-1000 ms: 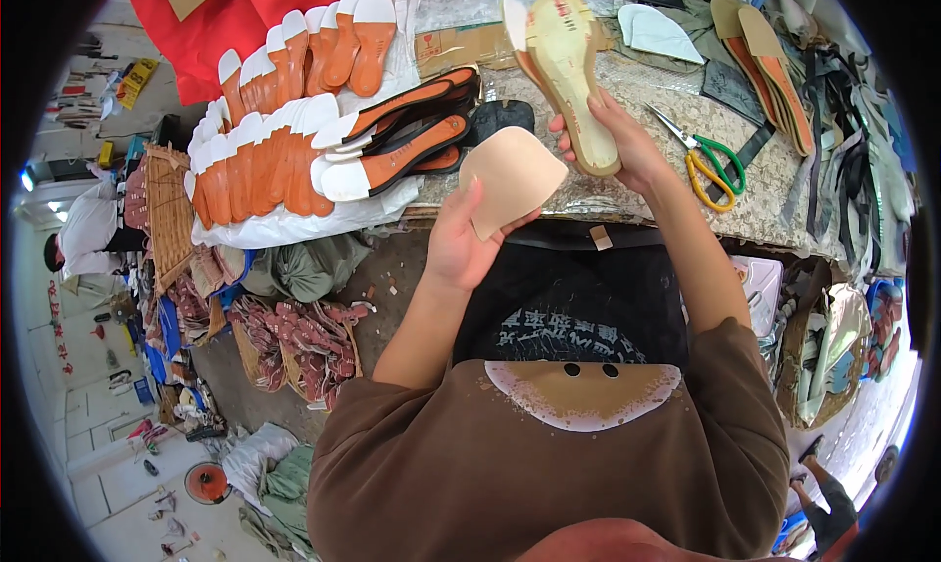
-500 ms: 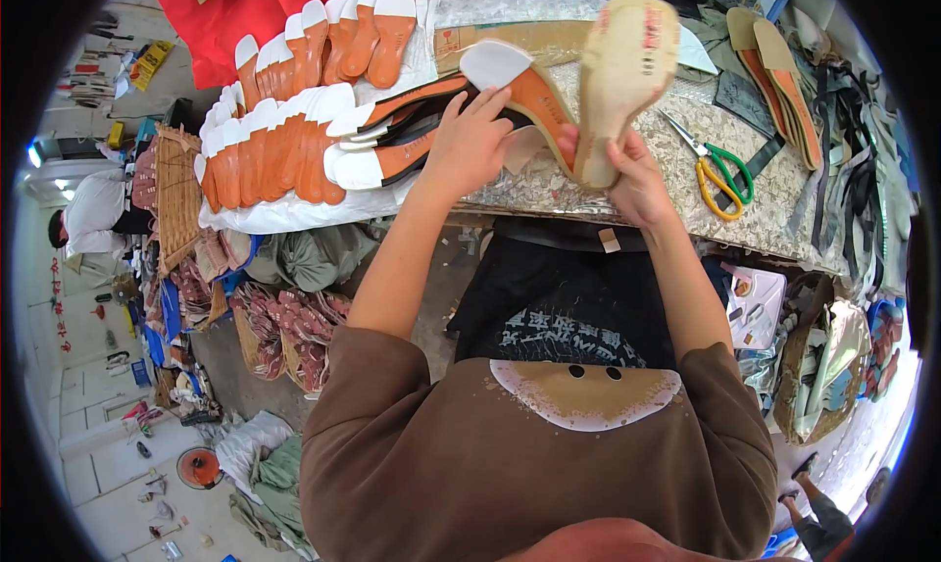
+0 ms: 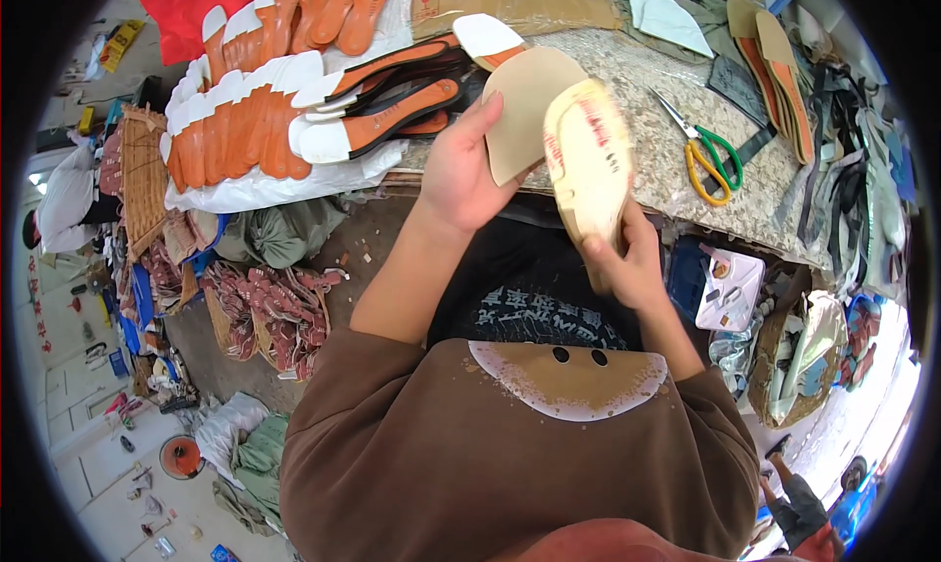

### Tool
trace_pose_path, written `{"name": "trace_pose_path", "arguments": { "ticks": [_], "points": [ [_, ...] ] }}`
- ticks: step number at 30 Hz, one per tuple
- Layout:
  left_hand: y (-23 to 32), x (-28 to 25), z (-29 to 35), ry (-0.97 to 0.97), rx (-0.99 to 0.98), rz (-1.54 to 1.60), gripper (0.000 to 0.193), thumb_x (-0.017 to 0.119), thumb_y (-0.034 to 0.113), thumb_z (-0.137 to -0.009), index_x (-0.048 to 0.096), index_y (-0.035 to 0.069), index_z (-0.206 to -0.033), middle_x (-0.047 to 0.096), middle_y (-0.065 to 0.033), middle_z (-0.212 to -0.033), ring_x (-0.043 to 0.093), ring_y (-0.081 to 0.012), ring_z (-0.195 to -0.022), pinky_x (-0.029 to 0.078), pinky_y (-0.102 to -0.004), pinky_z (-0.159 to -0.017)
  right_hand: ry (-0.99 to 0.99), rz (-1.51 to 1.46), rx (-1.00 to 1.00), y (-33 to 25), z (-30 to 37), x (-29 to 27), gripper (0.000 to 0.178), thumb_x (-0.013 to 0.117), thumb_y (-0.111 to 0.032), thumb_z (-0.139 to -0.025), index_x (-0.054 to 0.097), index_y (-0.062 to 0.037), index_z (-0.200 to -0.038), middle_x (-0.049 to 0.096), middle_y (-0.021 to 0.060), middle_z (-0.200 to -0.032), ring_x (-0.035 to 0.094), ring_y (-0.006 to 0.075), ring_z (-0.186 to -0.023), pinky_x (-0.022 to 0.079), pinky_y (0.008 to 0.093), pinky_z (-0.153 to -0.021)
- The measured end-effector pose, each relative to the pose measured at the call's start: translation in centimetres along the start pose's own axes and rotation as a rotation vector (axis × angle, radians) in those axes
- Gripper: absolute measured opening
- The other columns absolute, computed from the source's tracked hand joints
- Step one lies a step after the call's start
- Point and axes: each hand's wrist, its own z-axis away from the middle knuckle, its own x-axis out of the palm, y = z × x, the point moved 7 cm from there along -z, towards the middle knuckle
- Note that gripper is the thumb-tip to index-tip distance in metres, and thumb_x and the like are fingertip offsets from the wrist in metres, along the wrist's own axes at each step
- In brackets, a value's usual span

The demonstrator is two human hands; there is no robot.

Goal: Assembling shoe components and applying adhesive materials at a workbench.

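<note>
My left hand pinches a tan rounded flat piece that tapers to a lower point, thumb on its left edge. My right hand grips the narrow end of a pale cream shoe sole, tilted upright with faint red and dark markings on its face. The sole overlaps the right part of the tan piece; whether they touch I cannot tell. Behind the tan piece lies an orange insole with a white toe, mostly hidden. Left of my left hand is a stack of black-edged orange-and-white insoles.
Rows of orange-and-white insoles cover the bench's left. Scissors with green and yellow handles lie on the speckled bench top. Tan-and-orange insoles and dark strips are at the right. A pink tray sits below the bench edge.
My left hand has left the insoles and lifted the tan piece toward me. The cream sole has come lower and nearer, tilting the other way, in my right hand. The view has shifted slightly.
</note>
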Motion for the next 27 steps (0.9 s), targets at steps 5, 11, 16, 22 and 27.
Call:
{"name": "trace_pose_path", "arguments": {
  "ticks": [5, 11, 16, 22, 27],
  "points": [
    [-2.4, 3.3, 1.2, -0.096, 0.039, 0.043, 0.048, 0.037, 0.029, -0.105, 0.036, 0.001, -0.143, 0.049, -0.0133, -0.141, 0.05, -0.0256, -0.129, 0.04, -0.0424, -0.109, 0.13, 0.302, -0.138, -2.1, 0.7, -0.1, 0.067, 0.082, -0.041, -0.075, 0.056, 0.0059, -0.116, 0.069, 0.0174, -0.094, 0.069, 0.0239, -0.081, 0.052, 0.0304, -0.072],
    [-2.8, 4.3, 1.7, -0.134, 0.034, -0.131, 0.051, 0.03, 0.03, -0.106, 0.027, 0.004, -0.15, 0.039, -0.0129, -0.15, 0.038, -0.0279, -0.139, 0.03, -0.0465, -0.115, 0.19, 0.413, -0.265, -3.9, 0.7, -1.4, 0.057, 0.084, -0.042, -0.072, 0.056, 0.0025, -0.093, 0.065, 0.0167, -0.077, 0.066, 0.0286, -0.065, 0.05, 0.0327, -0.059],
    [-2.9, 4.8, 1.9, -0.147, 0.041, -0.174, 0.052, 0.031, 0.029, -0.106, 0.025, 0.004, -0.15, 0.036, -0.0134, -0.152, 0.035, -0.028, -0.141, 0.029, -0.0468, -0.116, 0.209, 0.417, -0.29, -4.2, 0.8, -1.9, 0.055, 0.085, -0.041, -0.071, 0.055, 0.0018, -0.088, 0.062, 0.0166, -0.073, 0.063, 0.0286, -0.061, 0.049, 0.0323, -0.057],
    [-3.0, 4.5, 2.0, -0.127, 0.027, -0.187, 0.053, 0.03, 0.031, -0.106, 0.024, 0.004, -0.151, 0.035, -0.0139, -0.153, 0.033, -0.0287, -0.142, 0.028, -0.0475, -0.117, 0.181, 0.422, -0.253, -3.7, 0.7, -1.8, 0.055, 0.085, -0.041, -0.07, 0.054, 0.0009, -0.086, 0.06, 0.0155, -0.07, 0.059, 0.0272, -0.058, 0.046, 0.0315, -0.055],
    [-3.2, 4.2, 2.1, -0.117, 0.028, -0.191, 0.053, 0.029, 0.031, -0.106, 0.022, 0.004, -0.151, 0.034, -0.014, -0.153, 0.033, -0.0294, -0.142, 0.027, -0.0481, -0.117, 0.167, 0.448, -0.254, -3.8, 0.7, -1.7, 0.054, 0.085, -0.041, -0.07, 0.055, 0.0002, -0.086, 0.058, 0.014, -0.069, 0.058, 0.0271, -0.057, 0.046, 0.0312, -0.055]
  ]
}}
